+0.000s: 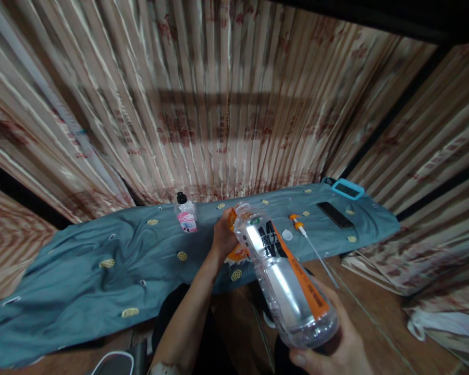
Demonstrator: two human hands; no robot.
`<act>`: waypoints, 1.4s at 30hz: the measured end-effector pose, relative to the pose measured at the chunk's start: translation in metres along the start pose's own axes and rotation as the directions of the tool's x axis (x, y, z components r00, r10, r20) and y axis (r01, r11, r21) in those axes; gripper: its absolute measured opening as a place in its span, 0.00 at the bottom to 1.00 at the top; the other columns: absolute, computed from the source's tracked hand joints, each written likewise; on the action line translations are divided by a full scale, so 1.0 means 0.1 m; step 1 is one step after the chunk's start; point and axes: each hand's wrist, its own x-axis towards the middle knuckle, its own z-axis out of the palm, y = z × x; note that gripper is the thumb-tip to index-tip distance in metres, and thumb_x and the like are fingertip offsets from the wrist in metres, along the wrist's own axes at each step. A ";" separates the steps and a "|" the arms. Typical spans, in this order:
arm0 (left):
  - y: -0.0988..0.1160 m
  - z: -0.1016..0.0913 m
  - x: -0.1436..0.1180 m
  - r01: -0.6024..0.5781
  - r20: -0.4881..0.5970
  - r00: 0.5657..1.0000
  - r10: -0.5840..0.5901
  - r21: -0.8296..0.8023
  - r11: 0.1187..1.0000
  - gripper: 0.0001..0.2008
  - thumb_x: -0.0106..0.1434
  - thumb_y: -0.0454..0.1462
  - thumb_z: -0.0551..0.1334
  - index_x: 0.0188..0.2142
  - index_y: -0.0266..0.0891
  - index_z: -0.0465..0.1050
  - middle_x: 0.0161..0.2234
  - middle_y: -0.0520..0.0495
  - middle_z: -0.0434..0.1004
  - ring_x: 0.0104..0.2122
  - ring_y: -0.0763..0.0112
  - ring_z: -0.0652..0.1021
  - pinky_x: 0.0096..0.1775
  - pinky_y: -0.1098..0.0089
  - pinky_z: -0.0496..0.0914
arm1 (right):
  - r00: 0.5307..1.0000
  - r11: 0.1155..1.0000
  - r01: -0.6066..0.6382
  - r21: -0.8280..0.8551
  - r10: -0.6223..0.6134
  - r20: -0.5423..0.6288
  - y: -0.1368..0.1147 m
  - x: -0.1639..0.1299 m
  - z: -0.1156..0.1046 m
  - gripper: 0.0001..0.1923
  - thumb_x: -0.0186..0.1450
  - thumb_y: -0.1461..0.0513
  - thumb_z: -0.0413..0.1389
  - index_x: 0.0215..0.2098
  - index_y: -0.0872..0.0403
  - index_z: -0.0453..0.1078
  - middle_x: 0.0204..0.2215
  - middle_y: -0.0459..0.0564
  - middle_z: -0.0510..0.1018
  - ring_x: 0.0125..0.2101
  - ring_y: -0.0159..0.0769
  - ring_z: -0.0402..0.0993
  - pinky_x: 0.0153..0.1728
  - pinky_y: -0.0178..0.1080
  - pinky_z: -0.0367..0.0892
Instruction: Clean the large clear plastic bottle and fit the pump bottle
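Observation:
My right hand (336, 338) is wrapped round the base of a large clear plastic bottle (281, 281) with a black and orange label. The bottle is tilted, its uncapped mouth up and to the left. Beside that mouth, my left hand (224, 234) is closed on an orange-and-white packet (238, 254), partly hidden behind the bottle and fingers. A pump head (297, 224), orange and white with a long clear tube, lies on the cloth to the right. Close to it is a small whitish round piece (287, 235).
A small clear bottle (186, 216) with a black cap and pink label stands on the green cloth (140, 260). A dark phone (335, 214) and a blue-framed device (347, 189) lie at the right. Pleated curtains (226, 104) hang behind.

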 end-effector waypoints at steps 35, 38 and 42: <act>-0.01 0.01 0.00 0.025 0.004 1.000 -0.025 -0.023 0.999 0.21 0.55 0.41 0.67 0.49 0.41 0.73 0.46 0.42 0.83 0.47 0.51 0.82 0.50 0.57 0.75 | 0.997 0.998 -0.060 -0.021 0.059 -0.041 -0.03 -0.02 0.06 0.52 0.43 0.51 0.77 0.62 0.52 0.63 0.52 0.57 0.82 0.50 0.52 0.82 0.47 0.39 0.77; -0.01 0.01 0.00 0.022 -0.002 1.000 -0.022 0.002 1.000 0.19 0.55 0.40 0.67 0.47 0.42 0.74 0.45 0.43 0.84 0.46 0.52 0.82 0.49 0.59 0.75 | 0.992 0.996 -0.086 -0.001 0.085 -0.092 -0.07 -0.03 0.09 0.52 0.42 0.50 0.77 0.61 0.51 0.64 0.51 0.55 0.83 0.49 0.51 0.82 0.47 0.38 0.77; 0.00 0.01 0.00 0.013 -0.001 1.000 -0.013 -0.001 1.000 0.19 0.55 0.39 0.67 0.47 0.41 0.74 0.44 0.43 0.84 0.45 0.53 0.83 0.48 0.59 0.76 | 0.996 0.997 -0.083 0.003 0.083 -0.042 -0.09 -0.02 0.10 0.51 0.42 0.52 0.78 0.61 0.50 0.64 0.50 0.53 0.84 0.48 0.49 0.82 0.46 0.36 0.77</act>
